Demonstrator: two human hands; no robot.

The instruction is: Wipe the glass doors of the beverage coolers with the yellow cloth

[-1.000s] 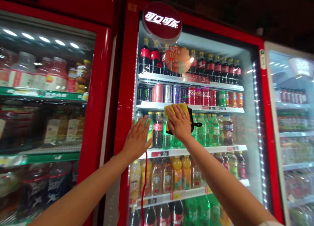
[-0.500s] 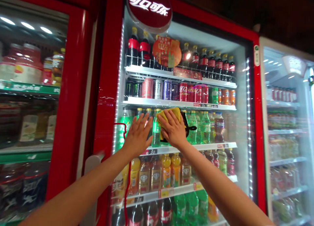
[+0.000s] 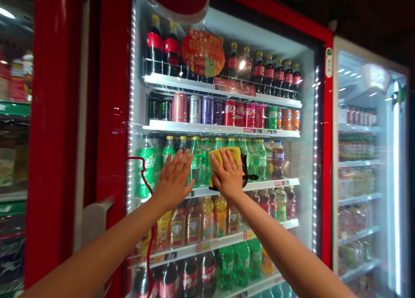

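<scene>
My left hand (image 3: 171, 177) lies flat on the glass door (image 3: 304, 160) of a red-framed drinks fridge, or just in front of it. Its fingers are stretched out and hold nothing. To its right, my right hand (image 3: 228, 175) presses a yellow cleaning cloth (image 3: 238, 153) with a dark edge against the same glass. A black loop sticks out on the cloth's right side. Behind the glass at hand height stand green soda bottles (image 3: 196, 160), partly hidden by both hands.
A grey door handle (image 3: 94, 226) juts out at lower left, near my left forearm. Cola bottles (image 3: 155, 47) and drink cans (image 3: 180, 108) fill upper shelves. Another fridge (image 3: 359, 172) stands to the right, and a red-framed one (image 3: 48, 138) to the left.
The view has shifted to the right, so the fridge sits further left. Both hands remain at the glass, my right hand with the cloth slightly further right over the bottles.
</scene>
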